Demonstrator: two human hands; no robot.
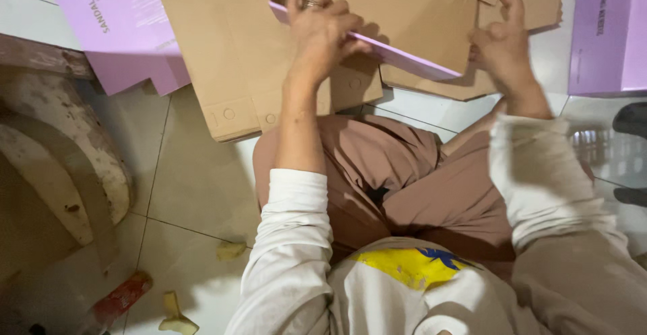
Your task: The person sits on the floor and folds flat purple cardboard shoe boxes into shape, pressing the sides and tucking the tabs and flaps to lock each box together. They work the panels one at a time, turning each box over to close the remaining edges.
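A flat die-cut cardboard box blank (418, 18), brown inside and purple outside, is held above my lap. My left hand (322, 28), a ring on one finger, grips a folded flap whose purple edge (397, 55) runs to the right. My right hand (502, 42) pinches the blank's right part near a cut notch. Under it lies another flat brown cardboard blank (229, 52) on the tiled floor. My legs in brown trousers are crossed below.
Purple cardboard blanks lie at the top left (118, 25) and top right (606, 32). A worn stone or concrete step (60, 153) fills the left. Scraps (230, 250) and a red wrapper (121, 299) lie on the floor tiles.
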